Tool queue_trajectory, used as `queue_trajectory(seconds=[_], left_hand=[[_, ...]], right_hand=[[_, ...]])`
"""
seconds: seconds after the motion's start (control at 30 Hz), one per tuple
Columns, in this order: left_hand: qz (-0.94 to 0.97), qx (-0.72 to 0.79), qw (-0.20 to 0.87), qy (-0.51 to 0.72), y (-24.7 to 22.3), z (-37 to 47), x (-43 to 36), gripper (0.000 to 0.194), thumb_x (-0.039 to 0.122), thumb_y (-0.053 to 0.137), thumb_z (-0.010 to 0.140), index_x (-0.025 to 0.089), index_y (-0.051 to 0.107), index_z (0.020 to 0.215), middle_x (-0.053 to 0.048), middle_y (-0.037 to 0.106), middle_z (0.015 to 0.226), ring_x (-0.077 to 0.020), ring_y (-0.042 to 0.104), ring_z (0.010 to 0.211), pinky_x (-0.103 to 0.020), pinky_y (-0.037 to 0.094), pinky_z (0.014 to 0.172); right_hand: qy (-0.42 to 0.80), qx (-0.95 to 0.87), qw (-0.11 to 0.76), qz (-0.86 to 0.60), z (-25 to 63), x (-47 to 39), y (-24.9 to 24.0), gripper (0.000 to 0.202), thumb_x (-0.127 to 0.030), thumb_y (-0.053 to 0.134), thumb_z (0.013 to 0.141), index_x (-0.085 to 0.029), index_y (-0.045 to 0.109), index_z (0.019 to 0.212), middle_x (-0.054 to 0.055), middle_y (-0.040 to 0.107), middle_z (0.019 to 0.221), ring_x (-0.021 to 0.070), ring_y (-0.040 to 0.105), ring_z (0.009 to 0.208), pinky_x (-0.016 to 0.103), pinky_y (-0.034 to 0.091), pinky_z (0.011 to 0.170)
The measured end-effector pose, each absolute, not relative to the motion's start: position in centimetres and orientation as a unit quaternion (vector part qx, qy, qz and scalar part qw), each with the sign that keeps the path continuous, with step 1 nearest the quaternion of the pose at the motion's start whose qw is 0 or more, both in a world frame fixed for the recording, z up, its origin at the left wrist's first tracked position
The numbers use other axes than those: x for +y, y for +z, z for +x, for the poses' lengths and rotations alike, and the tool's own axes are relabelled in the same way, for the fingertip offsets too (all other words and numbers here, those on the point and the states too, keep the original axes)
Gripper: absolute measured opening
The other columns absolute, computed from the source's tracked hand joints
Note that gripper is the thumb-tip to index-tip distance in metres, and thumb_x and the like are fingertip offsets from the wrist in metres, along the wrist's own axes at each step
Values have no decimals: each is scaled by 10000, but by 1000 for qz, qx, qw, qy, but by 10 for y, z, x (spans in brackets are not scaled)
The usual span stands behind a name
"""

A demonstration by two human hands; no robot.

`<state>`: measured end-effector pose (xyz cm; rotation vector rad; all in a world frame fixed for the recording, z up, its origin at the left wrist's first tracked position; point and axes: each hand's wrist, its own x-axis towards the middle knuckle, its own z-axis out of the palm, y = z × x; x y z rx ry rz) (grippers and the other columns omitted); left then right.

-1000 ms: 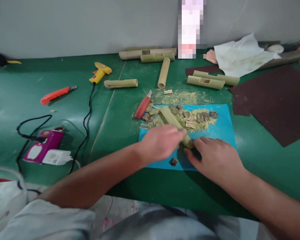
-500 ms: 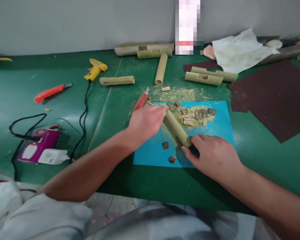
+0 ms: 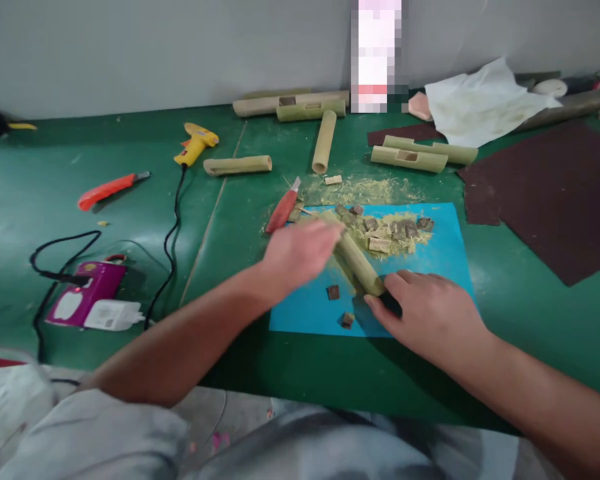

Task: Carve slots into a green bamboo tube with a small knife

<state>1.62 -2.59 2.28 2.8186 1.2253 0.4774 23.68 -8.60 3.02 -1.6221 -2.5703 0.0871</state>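
Note:
A pale green bamboo tube [image 3: 359,265] slants across the blue sheet [image 3: 300,313]. My right hand [image 3: 433,310] is closed around its near end, with something dark showing under the fingers. Over the far part of the tube is my left hand [image 3: 304,252], smeared by motion. Its fingers are pressed together, and what they may hold is hidden. Small brown squares, one of them a loose square [image 3: 333,292], lie on the sheet among bamboo shavings [image 3: 403,241]. Just beyond my left hand rests a red-handled craft knife [image 3: 283,208].
Cut bamboo pieces stand along the back, including a notched tube [image 3: 427,162]. At right is dark brown sandpaper-like sheeting [image 3: 555,207]. On the left lie an orange cutter [image 3: 107,191], a yellow glue gun [image 3: 196,144] with its cord, and a purple power strip [image 3: 87,293].
My left hand has slid a short way along the tube toward my right hand. The right hand and the tube stay almost in place. The view has shifted slightly.

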Motion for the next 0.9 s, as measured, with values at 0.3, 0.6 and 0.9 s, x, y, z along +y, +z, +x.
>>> queue_trajectory(seconds=[0.3,0.6,0.9], left_hand=[[899,397,-16,184,16,12,-20,414,228,333,1091,150,720,1218,-44,669,747,-152,629,712,-228,476,601],[921,330,72,193,11,12,-19,394,293,386,1096,151,700,1286,-60,737,874,-165,702,808,-249,545,704],[904,370,53,209,9,9,-13,354,291,438,1076,167,732,1229,-68,758,907,-164,708,809,-253,567,721]], right_hand=[[-13,-847,73,-527,236,-90,30,295,-371,532,943,-211,632,716,42,642,631,158,517,524,332,220,564],[-79,-855,101,-503,238,-89,31,273,-363,534,952,-213,609,736,38,622,652,172,545,549,328,313,582],[-92,-855,118,-496,238,-87,29,255,-297,518,940,-213,600,713,24,604,616,161,521,514,331,309,567]])
